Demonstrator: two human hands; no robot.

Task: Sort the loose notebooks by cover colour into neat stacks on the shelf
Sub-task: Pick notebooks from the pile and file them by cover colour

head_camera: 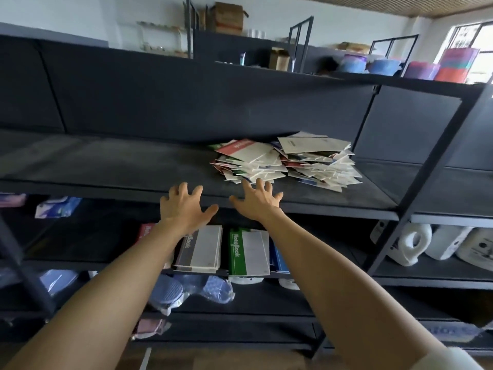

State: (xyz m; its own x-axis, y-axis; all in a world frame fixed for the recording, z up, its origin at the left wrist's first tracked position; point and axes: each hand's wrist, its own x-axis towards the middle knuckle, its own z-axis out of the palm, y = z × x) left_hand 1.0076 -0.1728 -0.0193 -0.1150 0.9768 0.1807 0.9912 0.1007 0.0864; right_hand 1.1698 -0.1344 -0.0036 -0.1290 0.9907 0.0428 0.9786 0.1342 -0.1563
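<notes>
Head view, single entry. Shelf (106, 161): dark board, middle tier of a black metal rack, bare along its left half. Loose notebooks (285, 161): one untidy heap on the right half of that board, mostly pale covers with red, green and blue edges showing, the books lying criss-cross and overlapping, the topmost tilted. Left hand (184, 206): palm down, fingers spread wide and holding nothing, over the front lip of the board, left of the heap and clear of it. Right hand (257, 202): likewise palm down, fingers splayed, nothing held, directly in front of the heap; its fingertips (258, 181) reach the heap's near edge, and whether they touch the lowest covers cannot be told. Both forearms run up from the bottom of the frame, side by side and near each other. Tier below, behind the forearms: red stack (145, 231) partly hidden by the left forearm, grey stack (200, 248), green stack (248, 252), blue stack (280, 259) partly hidden by the right forearm, each squared up with spines forward, standing side by side. Same tier, far right: white jugs (410, 244). Lower tier: blue wrapped packets (165, 292). Top tier: coloured tubs (373, 66), cardboard box (229, 17).
</notes>
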